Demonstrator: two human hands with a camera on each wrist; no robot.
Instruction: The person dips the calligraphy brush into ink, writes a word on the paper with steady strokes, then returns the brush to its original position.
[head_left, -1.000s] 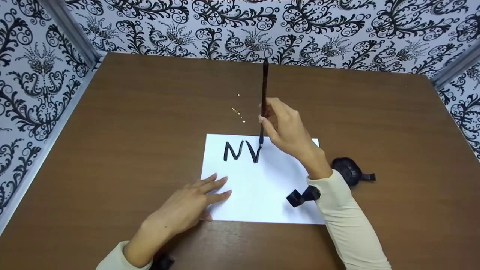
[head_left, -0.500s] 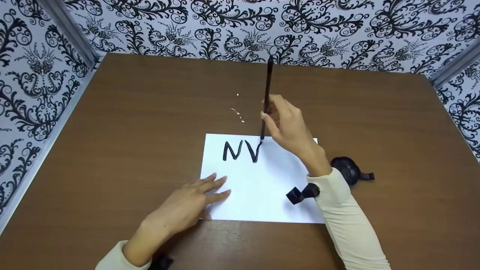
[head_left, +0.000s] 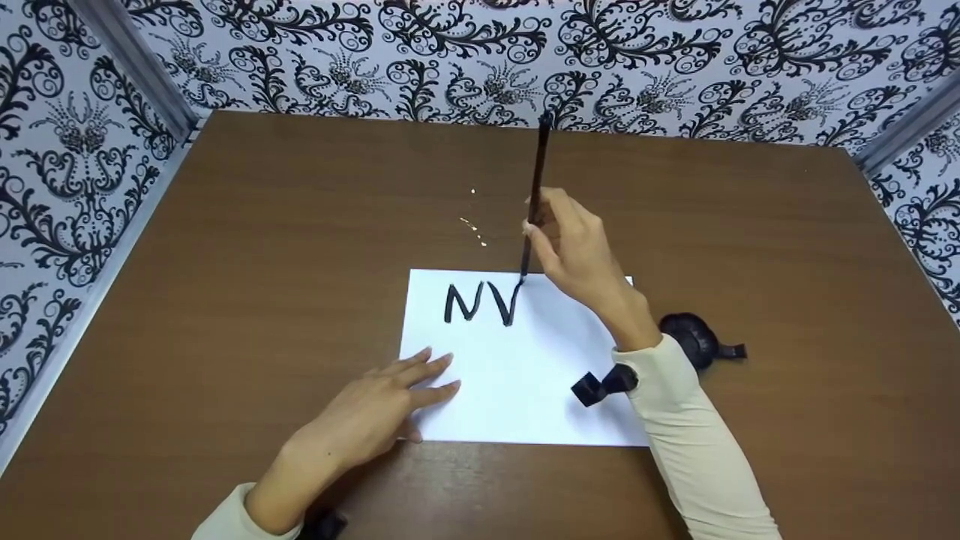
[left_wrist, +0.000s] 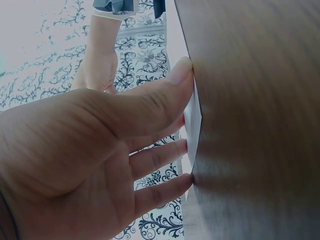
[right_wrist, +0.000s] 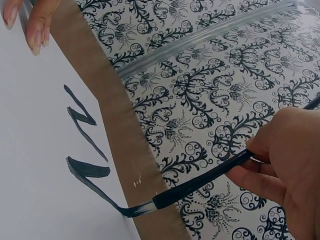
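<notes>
On white paper, black N done, V shape apparently nearly so, below unmarked; right hand, fingers pinching paintbrush; left hand, fingers spread, rests on paper.

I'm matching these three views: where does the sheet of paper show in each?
Head: the sheet of paper, just below the centre.
Left wrist: a thin, nearly edge-on strip just right of centre, from the top edge down past the middle.
Right wrist: filling the left side, with painted strokes on it.
Shared landmark: the left hand, visible in all three.
</notes>
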